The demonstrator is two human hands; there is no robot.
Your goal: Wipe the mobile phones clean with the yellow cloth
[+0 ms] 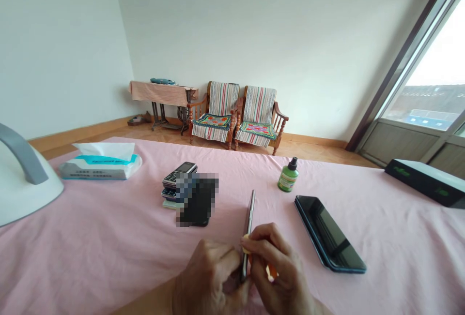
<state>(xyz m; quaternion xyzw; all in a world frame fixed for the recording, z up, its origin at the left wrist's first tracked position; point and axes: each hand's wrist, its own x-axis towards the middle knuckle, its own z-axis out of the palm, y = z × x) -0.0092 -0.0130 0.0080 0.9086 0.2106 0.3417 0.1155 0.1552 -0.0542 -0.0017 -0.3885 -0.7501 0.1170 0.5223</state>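
While a green spray bottle [287, 178] stands beyond the right hand [283, 269], a pair of dark phones [331, 237] to its right and stacked phones [178, 175] ahead of the left hand [209, 274], I see the left clamped on a slim edge-on device [250, 213] between both hands, the right pinching a yellowish piece [246, 246] against it.

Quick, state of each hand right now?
Left hand: closed, holding a phone edge-up.
Right hand: closed, pinching a small yellowish piece against the phone's edge.
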